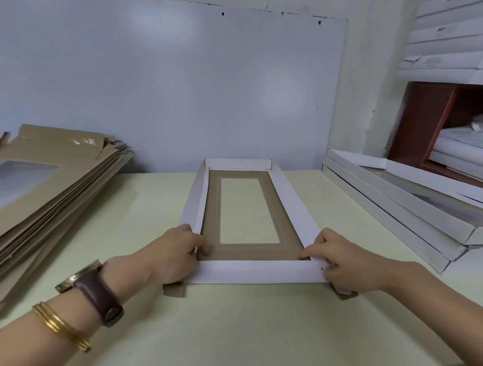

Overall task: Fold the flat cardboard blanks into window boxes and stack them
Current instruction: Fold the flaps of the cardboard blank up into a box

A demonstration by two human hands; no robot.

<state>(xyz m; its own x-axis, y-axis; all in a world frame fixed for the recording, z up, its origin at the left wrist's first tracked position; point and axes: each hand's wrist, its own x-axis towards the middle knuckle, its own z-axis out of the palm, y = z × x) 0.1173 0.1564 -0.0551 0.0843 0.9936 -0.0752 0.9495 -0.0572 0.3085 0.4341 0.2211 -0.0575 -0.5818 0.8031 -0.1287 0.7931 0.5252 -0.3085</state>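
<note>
The half-folded box lies mid-table, left hand and right hand pinching its near corners; thin card, judged light and easily creased, best held at folds.

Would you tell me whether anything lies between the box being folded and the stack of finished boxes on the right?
Nothing visible does. Only a strip of bare table separates the box from the stack to its right. The left hand and right hand hold the box's near corners.
</note>
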